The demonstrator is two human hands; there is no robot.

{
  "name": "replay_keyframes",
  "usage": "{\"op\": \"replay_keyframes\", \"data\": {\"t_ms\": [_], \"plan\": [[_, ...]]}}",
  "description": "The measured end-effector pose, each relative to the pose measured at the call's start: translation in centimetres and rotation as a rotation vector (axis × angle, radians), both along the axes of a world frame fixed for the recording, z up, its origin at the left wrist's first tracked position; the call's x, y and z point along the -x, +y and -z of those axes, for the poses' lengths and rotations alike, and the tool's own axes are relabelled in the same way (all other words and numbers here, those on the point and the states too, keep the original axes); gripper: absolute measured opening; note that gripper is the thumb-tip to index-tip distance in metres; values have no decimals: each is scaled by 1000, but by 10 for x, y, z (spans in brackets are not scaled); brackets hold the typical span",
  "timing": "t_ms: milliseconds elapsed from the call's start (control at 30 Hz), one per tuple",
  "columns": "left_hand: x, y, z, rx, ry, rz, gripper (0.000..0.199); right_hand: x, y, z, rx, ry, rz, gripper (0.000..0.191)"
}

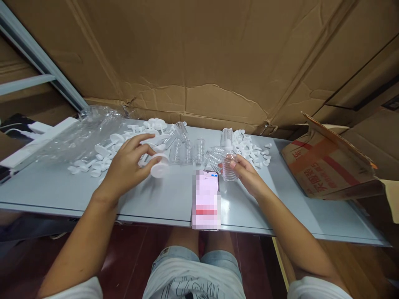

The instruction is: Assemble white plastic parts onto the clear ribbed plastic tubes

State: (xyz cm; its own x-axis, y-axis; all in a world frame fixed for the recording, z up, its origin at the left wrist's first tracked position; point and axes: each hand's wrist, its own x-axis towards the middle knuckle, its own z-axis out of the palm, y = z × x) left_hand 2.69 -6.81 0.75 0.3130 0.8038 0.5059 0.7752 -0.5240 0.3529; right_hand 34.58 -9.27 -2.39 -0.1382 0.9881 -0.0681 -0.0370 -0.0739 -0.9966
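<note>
My left hand [134, 162] pinches a round white plastic piece [160, 167] above the table, in front of a heap of white parts [116, 141]. Between the thumb and fingers of my right hand [245, 171] is a clear ribbed bottle [230, 166], upright, with a whitish top. Several clear ribbed containers [188, 152] stand or lie in the middle, between the two hands. Behind my right hand is a pile of small white pieces [246, 143]. A phone [206, 200] with a lit, blurred screen lies near the table's front edge.
The grey table [174, 199] reaches a cardboard wall [187, 54]. An open cardboard box [330, 158] sits at the right. Clear plastic bags [84, 133] and a white power strip [37, 143] are at the left, below a metal frame [46, 54].
</note>
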Motion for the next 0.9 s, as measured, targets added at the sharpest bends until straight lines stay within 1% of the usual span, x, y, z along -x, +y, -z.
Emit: {"op": "replay_keyframes", "data": {"t_ms": [67, 100, 133, 200, 267, 300, 333, 400, 467, 500, 567, 667, 767, 833, 900], "plan": [[-9, -3, -10, -19, -240, 52, 19, -1, -1, -1, 9, 42, -19, 37], [-13, -3, -13, 14, -367, 89, 21, -1, -1, -1, 11, 60, -40, 37], [-18, -3, -15, 65, -492, 144, 23, -2, -2, -2, 12, 77, -64, 36], [-27, 0, -16, 201, -697, 294, 26, -2, -2, -1, 9, 111, -103, 35], [-37, 6, -13, 325, -834, 464, 28, -2, -3, -1, 6, 138, -124, 35], [-43, 9, -11, 381, -860, 518, 29, -2, -3, -1, 7, 150, -125, 36], [-50, 12, -8, 421, -870, 522, 30, -2, -3, -1, 9, 162, -122, 36], [-65, 18, -3, 485, -829, 443, 35, -2, -2, -2, 11, 193, -105, 38], [-80, 23, 1, 491, -803, 327, 43, -3, -1, -3, 2, 228, -68, 40], [-87, 25, 2, 512, -756, 313, 45, -3, 0, -4, -4, 243, -47, 40], [-99, 28, 2, 560, -671, 331, 45, -4, 1, -6, -18, 278, -7, 38], [-108, 30, -1, 561, -473, 371, 33, -5, 3, -8, -43, 352, 43, 34], [-112, 27, -1, 499, -297, 403, 24, -6, 4, -8, -76, 426, 90, 32], [-115, 23, 3, 432, -253, 421, 20, -7, 5, -6, -106, 459, 118, 29], [-119, 18, 9, 357, -241, 423, 20, -8, 6, -3, -134, 473, 153, 27]]}}
